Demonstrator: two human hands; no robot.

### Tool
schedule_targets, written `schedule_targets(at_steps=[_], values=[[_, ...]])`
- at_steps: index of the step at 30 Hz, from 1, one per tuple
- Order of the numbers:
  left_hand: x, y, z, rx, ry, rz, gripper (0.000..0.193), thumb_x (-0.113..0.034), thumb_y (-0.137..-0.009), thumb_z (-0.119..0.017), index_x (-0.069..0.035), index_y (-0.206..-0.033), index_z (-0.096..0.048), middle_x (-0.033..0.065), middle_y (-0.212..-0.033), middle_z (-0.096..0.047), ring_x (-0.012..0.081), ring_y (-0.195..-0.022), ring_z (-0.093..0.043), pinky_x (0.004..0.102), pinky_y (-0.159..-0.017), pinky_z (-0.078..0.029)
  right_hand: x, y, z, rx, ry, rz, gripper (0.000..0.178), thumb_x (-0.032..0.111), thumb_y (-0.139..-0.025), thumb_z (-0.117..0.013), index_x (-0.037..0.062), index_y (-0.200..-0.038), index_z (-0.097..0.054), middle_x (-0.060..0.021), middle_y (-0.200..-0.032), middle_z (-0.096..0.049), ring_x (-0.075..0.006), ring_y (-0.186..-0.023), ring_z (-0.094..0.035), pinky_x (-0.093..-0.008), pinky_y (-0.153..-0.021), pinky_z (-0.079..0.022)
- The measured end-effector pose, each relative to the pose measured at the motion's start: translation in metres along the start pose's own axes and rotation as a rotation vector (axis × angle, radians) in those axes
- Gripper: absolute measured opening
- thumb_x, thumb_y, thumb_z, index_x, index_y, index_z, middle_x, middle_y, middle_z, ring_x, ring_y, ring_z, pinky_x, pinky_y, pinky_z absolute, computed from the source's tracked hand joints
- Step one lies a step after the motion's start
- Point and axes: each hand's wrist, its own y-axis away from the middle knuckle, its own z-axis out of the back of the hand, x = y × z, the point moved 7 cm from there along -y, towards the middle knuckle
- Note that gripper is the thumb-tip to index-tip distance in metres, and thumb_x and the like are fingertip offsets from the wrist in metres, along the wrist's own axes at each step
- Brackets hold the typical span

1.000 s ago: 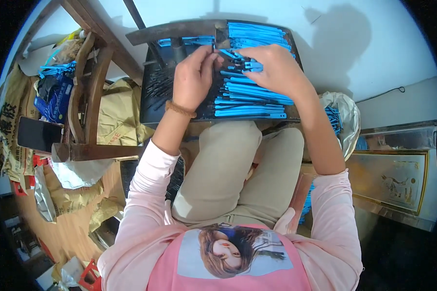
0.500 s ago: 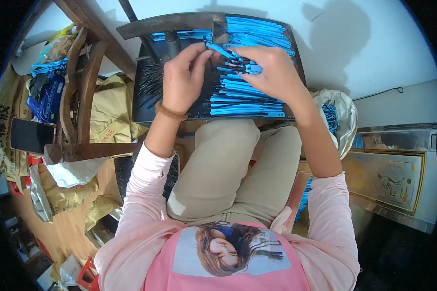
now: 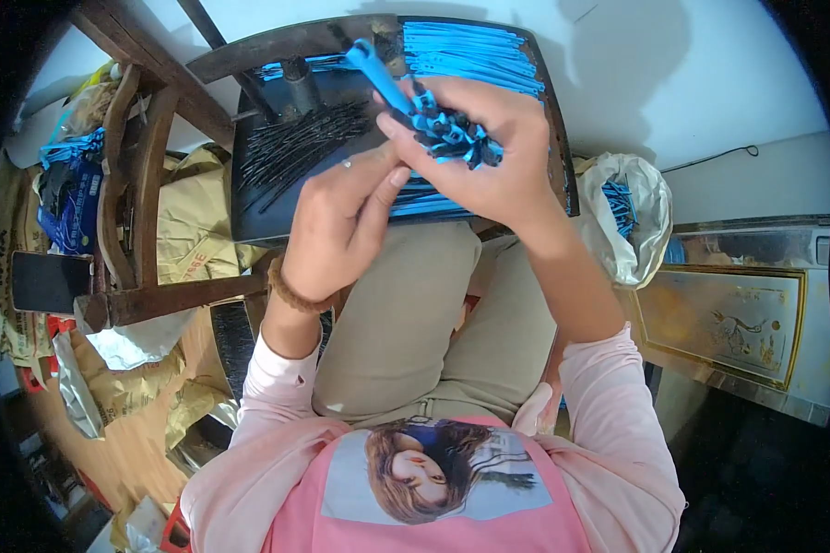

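Head view: blue strips (image 3: 444, 131); black-tipped; bunched

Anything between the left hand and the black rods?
Nothing visible. The loose pile of black rods lies just past the left hand, open on that side. The dark post stands beyond the pile; the right hand, gripping blue strips, is off to the right.

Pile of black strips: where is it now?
In the head view, the pile of black strips lies on the left part of the dark tabletop, beyond the left hand and just below the dark post.
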Motion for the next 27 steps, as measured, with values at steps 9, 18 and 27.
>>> schedule_targets(at_steps=[9,18,27], values=[[0.02,0.03,0.031,-0.279,-0.066,0.093,0.023,0.0,-0.091,-0.053,0.004,-0.112,-0.063,0.0166,-0.097,-0.069,0.0228,-0.084,-0.067,0.0302,-0.078,-0.05,0.031,-0.016,-0.01,-0.281,-0.114,0.082,0.015,-0.003,-0.08,-0.067,-0.0028,-0.092,-0.058,-0.0043,-0.081,-0.064,-0.0055,-0.065,-0.056,-0.0189,-0.058,-0.045],[0.059,0.053,0.046,-0.431,-0.003,0.216,0.021,-0.003,-0.094,-0.052,0.005,-0.109,-0.063,0.0154,-0.102,-0.067,0.0187,-0.091,-0.064,0.0286,-0.081,-0.049,0.011,0.011,-0.06,-0.291,-0.257,-0.168,0.019,-0.001,-0.077,-0.072,0.0011,-0.09,-0.057,-0.0018,-0.079,-0.062,-0.005,-0.069,-0.057,-0.0201,-0.06,-0.046],[0.061,0.057,0.046,-0.41,-0.148,0.178,0.015,-0.001,-0.09,-0.057,0.004,-0.103,-0.064,0.0169,-0.092,-0.067,0.0241,-0.082,-0.066,0.0302,-0.076,-0.049,0.01,0.007,-0.067,-0.304,-0.315,-0.185,0.024,0.004,-0.076,-0.077,0.0026,-0.091,-0.058,-0.001,-0.083,-0.061,-0.0058,-0.071,-0.056,-0.0203,-0.063,-0.045]])
